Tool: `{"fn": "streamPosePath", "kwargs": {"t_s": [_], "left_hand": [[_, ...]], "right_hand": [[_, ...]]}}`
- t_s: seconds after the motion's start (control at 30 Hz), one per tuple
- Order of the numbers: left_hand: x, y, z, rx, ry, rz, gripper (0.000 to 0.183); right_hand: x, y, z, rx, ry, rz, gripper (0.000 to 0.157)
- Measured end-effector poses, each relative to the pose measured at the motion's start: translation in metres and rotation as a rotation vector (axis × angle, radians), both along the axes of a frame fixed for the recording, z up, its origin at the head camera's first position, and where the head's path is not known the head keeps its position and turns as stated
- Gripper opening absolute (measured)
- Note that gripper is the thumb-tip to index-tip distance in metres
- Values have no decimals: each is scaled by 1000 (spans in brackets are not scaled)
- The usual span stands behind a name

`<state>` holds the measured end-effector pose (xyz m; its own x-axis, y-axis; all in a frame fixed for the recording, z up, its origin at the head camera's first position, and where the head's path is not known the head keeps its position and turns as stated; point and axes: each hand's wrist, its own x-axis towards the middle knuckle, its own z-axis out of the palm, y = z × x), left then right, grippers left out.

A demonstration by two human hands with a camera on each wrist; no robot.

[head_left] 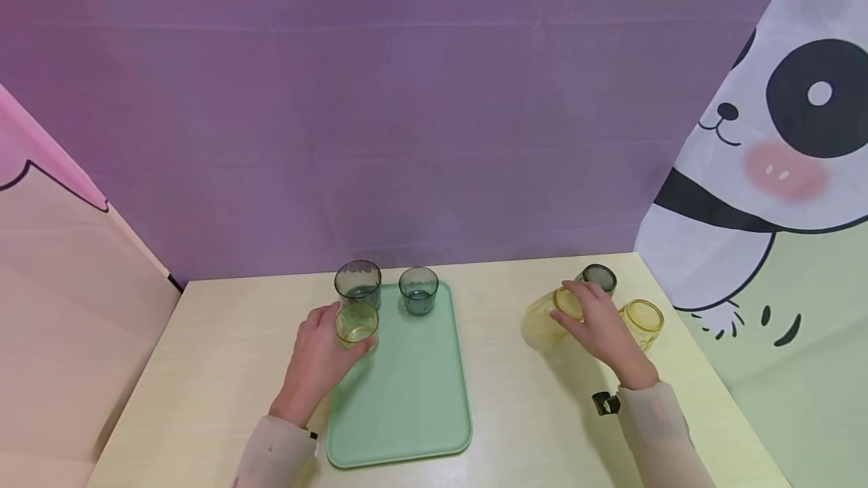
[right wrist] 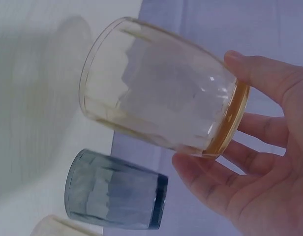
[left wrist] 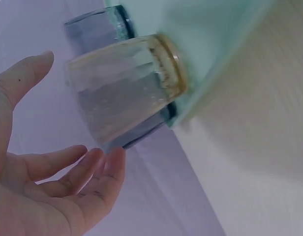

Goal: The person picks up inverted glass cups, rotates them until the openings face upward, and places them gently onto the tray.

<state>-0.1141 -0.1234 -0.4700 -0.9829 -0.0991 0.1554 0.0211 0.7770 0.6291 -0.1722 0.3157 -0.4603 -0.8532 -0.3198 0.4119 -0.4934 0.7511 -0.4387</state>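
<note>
My left hand (head_left: 317, 358) is beside an upright yellow glass (head_left: 356, 322) at the left edge of the green tray (head_left: 400, 398). In the left wrist view, the thumb and fingers spread apart around this glass (left wrist: 124, 86), with a gap between them and it. My right hand (head_left: 602, 328) pinches another yellow glass (right wrist: 161, 88) by its thick base, between thumb and fingers. That glass is tilted mouth down, and its rim seems raised off the table in the right wrist view.
Two grey-blue glasses, a larger one (head_left: 358, 283) and a smaller one (head_left: 418, 292), stand upright at the tray's far end. Right of the tray, a dark glass (head_left: 600, 277) and a yellow glass (head_left: 643, 321) stand mouth down. A purple backdrop (head_left: 407, 111) rises behind the table.
</note>
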Motion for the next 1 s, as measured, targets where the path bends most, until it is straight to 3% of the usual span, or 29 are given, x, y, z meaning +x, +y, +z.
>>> {"fn": "streamPosePath", "kwargs": {"t_s": [0.37,0.6,1.0], "left_hand": [[12,11,19,87,-10,-35,86],[15,20,23,127,-32,-64,87],[19,28,22,383,-97,-142,86]], "right_hand": [[11,-6,11,-64,-55,-14,51],[13,-8,12,-148,-143,8,52],[21,-13,11,-406,-368,68,51]]}}
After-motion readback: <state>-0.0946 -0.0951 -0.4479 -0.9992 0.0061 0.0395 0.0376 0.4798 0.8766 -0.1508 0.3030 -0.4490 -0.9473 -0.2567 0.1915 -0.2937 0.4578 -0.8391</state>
